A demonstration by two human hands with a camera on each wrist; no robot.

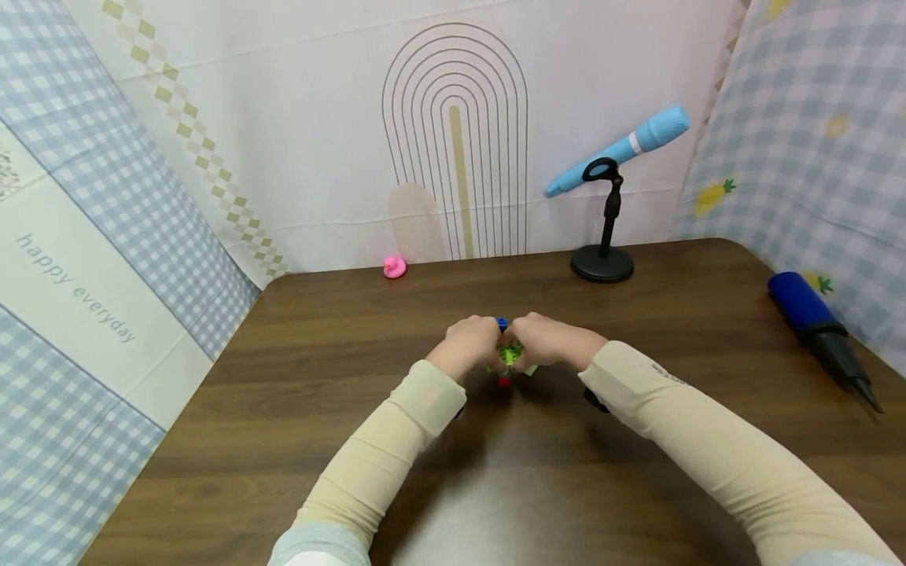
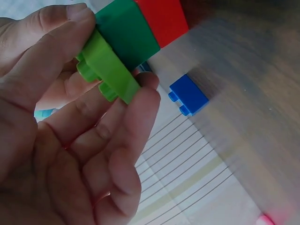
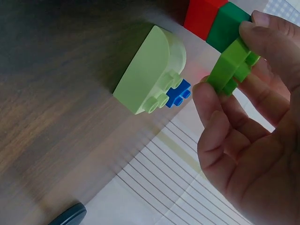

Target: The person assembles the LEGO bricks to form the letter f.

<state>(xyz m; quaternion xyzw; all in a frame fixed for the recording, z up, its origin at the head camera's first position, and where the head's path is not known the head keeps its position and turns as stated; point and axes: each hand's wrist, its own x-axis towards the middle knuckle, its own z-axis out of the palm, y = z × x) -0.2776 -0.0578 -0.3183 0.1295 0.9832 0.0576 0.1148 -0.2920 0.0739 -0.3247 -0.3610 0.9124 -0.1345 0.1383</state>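
Both hands meet over the middle of the table in the head view. My left hand and right hand pinch opposite ends of a lime green toy brick, its studs turned toward the palms. Against the lime brick sits a dark green brick, followed by a red brick, in one stack. Beyond the stack, a small blue brick lies on the table. A pale green brick with a rounded end lies by the right hand.
At the table's back edge sit a pink rubber duck and a black stand. A blue hand pump lies at the right edge. Patterned cloth hangs behind the wooden table.
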